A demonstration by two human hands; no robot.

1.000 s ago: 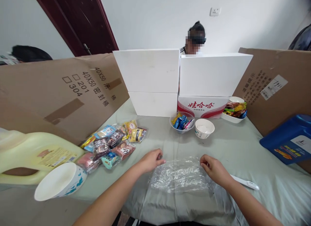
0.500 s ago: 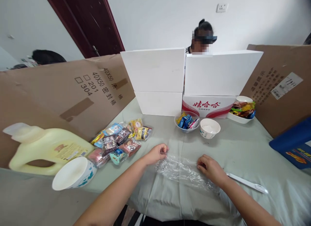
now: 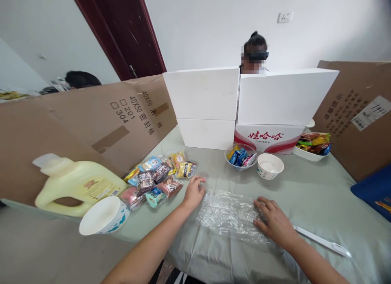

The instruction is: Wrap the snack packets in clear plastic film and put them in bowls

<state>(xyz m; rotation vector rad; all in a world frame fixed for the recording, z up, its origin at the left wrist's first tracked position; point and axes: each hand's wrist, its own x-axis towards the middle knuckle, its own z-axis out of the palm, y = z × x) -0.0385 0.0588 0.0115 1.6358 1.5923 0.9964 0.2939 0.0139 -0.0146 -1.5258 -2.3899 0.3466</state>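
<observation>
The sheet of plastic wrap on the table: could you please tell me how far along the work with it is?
Done: the plastic wrap lies spread, crinkled, on the grey cloth. In hand: the left hand rests at its left edge and the right hand presses its right edge, fingers flat. Left: nothing sits on the wrap; the snack packets lie in a pile beside it.

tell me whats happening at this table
A person has a crinkled sheet of clear plastic wrap lying on the grey-green cloth. The right hand rests flat on its right edge; the left hand is at its upper left corner, beside a pile of wrapped snacks. Another person sits behind the white boxes.
</observation>
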